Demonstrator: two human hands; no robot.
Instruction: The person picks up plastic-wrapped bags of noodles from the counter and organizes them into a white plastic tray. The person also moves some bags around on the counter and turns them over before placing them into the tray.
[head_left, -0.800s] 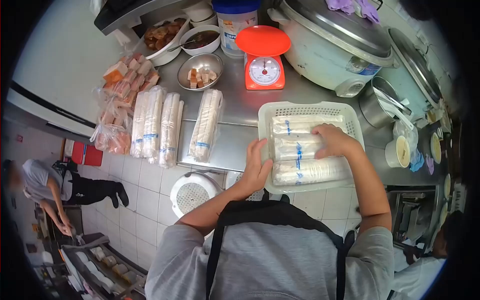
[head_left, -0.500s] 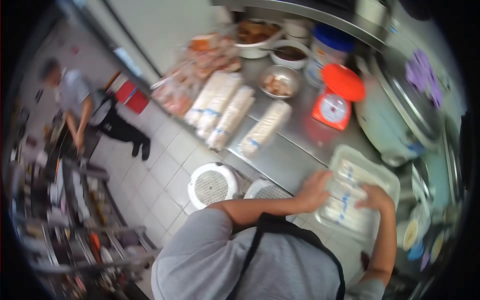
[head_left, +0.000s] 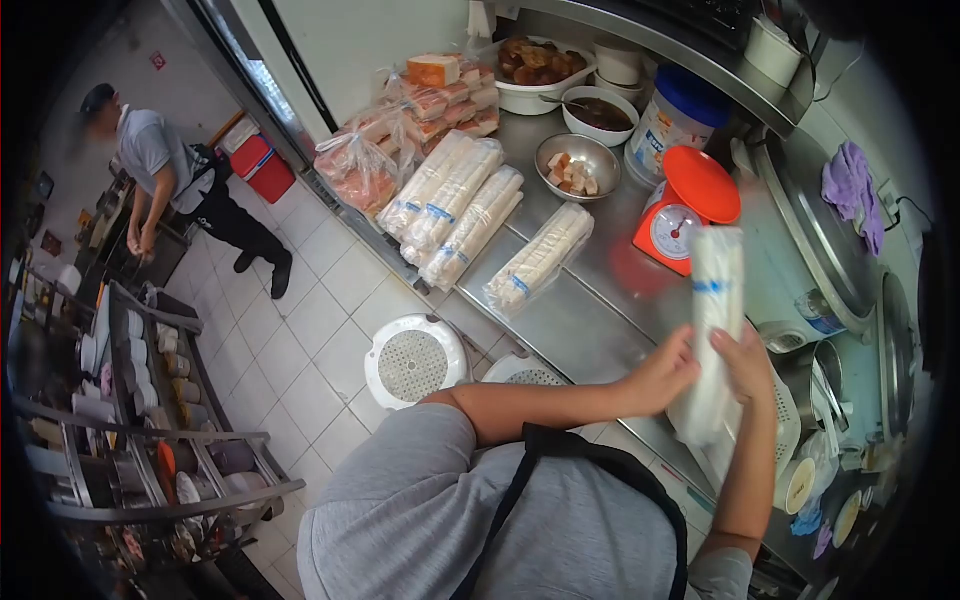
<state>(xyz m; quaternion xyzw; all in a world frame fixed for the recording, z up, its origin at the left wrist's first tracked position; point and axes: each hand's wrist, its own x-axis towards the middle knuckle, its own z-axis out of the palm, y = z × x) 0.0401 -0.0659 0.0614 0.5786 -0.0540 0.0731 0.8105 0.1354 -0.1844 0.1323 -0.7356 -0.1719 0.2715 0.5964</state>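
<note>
Long white plastic-wrapped roll with a blue band (head_left: pixel 712 330): held upright in the air, over the near edge of the steel worktop (head_left: pixel 590 300). Both hands grasp its lower half; left hand (head_left: pixel 662 376) presses the side, right hand (head_left: pixel 748 362) wraps fingers round it. White perforated plastic basket (head_left: pixel 785 415) just beneath, partly hidden. Farther along the worktop: one similar wrapped roll (head_left: pixel 540 258) lying alone, a stack of four more (head_left: pixel 455 208), an orange kitchen scale (head_left: pixel 683 208), a steel bowl of cubed food (head_left: pixel 577 166).
</note>
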